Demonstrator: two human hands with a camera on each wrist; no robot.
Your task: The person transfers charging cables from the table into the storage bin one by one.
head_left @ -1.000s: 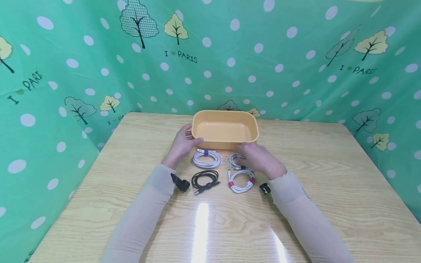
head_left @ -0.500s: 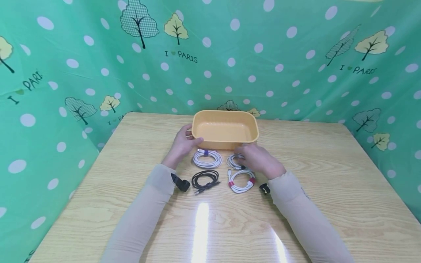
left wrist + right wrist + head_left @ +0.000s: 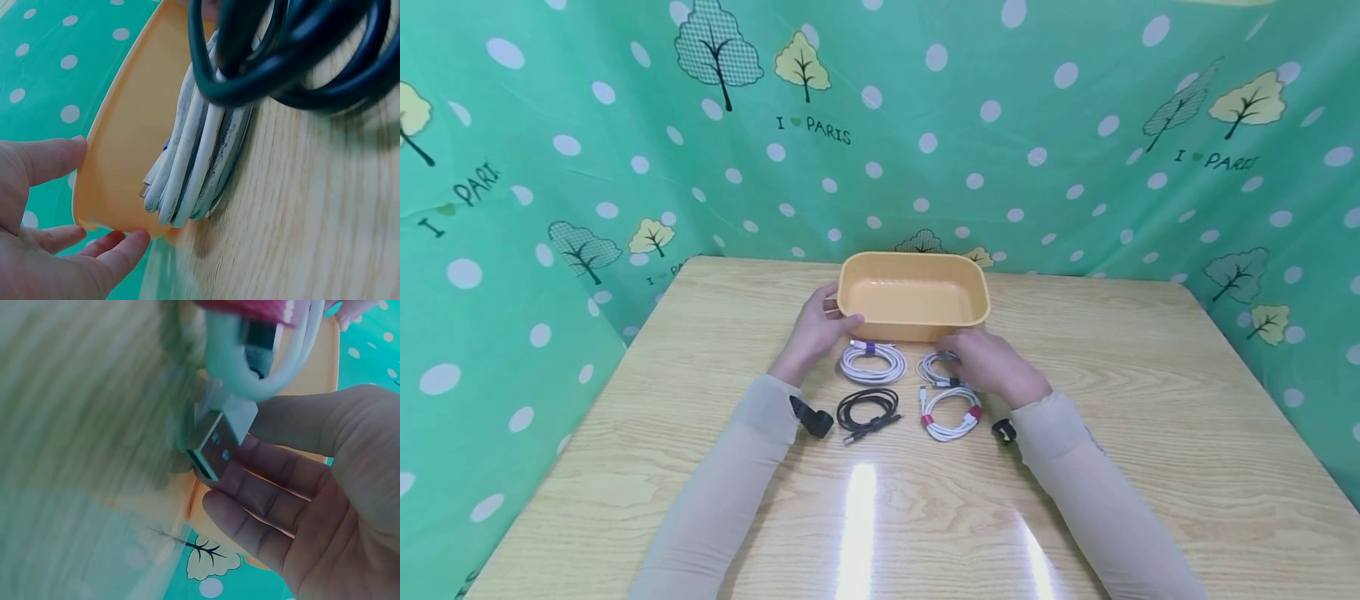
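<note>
A yellow-orange plastic tub (image 3: 850, 329) stands at the back of the table. At its left end is my left hand (image 3: 817, 327), thumb on the front rim and straight fingers against the end wall, as the left wrist view shows. My right hand (image 3: 988, 360) bends over a coiled pale cable (image 3: 927, 367) with a black tie, just in front of the tub. In the right wrist view a USB plug (image 3: 225, 440) hides the thumb and index tips, so I cannot tell whether they pinch the cable.
A white cable coil (image 3: 872, 379) with a purple tie lies by the left hand, overlapping the tub's front in the left wrist view. Nearer are a black cable coil (image 3: 842, 412) and a white one (image 3: 947, 433) with red ties. A green curtain (image 3: 880, 167) hangs behind.
My right hand's fingertips have drawn back very slightly from the tub's front wall. The left hand, tub and cables have not visibly moved.
</note>
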